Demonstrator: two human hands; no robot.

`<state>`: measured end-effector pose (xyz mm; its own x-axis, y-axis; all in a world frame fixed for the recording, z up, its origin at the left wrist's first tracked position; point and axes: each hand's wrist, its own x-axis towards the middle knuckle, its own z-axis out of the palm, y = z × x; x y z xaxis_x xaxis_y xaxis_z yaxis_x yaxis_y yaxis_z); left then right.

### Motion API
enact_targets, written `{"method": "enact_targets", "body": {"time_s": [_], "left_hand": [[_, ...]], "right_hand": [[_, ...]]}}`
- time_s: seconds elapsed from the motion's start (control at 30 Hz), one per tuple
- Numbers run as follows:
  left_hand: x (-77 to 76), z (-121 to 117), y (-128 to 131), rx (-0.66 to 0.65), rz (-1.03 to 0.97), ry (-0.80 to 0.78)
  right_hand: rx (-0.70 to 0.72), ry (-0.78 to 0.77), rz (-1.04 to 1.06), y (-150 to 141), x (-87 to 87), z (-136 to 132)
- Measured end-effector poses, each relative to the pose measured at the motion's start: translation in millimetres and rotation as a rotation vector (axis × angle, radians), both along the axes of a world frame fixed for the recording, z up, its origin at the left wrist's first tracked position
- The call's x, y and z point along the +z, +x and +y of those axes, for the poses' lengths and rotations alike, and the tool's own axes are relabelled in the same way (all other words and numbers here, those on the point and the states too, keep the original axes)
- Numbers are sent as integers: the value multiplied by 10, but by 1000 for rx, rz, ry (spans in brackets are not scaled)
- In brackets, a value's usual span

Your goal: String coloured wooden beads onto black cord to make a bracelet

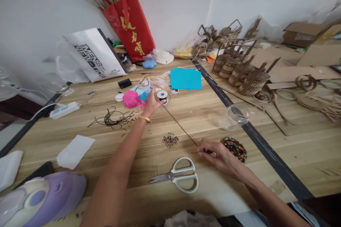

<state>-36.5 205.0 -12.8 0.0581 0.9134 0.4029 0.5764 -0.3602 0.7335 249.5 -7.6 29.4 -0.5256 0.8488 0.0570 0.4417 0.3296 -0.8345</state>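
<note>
My left hand reaches far across the table, thumb and forefinger spread beside a white spool wound with black cord. The thumb lies by the spool's lower edge; whether it touches is unclear. From the spool a black cord runs taut toward me. My right hand pinches its near end, low over the table. Just beyond that hand lies a coil of multicoloured beads. A small heap of loose beads sits left of the cord. White-handled scissors lie nearest me, blades pointing left.
Pink yarn and black cord pieces lie left. Blue sheets lie behind the spool. A clear round container stands right, before small woven baskets. A purple device occupies the near left; a red bag stands behind.
</note>
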Motion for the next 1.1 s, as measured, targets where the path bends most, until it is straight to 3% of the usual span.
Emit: {"method": "enact_targets", "body": {"time_s": [0.13,0.33,0.5,0.73,1.1], "left_hand": [[135,-250,-79,91,-128,-40],[258,-870,-91,-102,26,-155],[152,-1298,-12,-180,174,-241],[-37,-1411,75,-257,368,-204],[81,-1458,150,-318,562,-153]], "right_hand": [[-9,57,55,-234,-39,235],[-87,31,92,-518,-291,516],[-88,51,56,-648,-437,618],[-157,189,72,-747,-548,607],[-193,194,177,-729,-626,579]]}}
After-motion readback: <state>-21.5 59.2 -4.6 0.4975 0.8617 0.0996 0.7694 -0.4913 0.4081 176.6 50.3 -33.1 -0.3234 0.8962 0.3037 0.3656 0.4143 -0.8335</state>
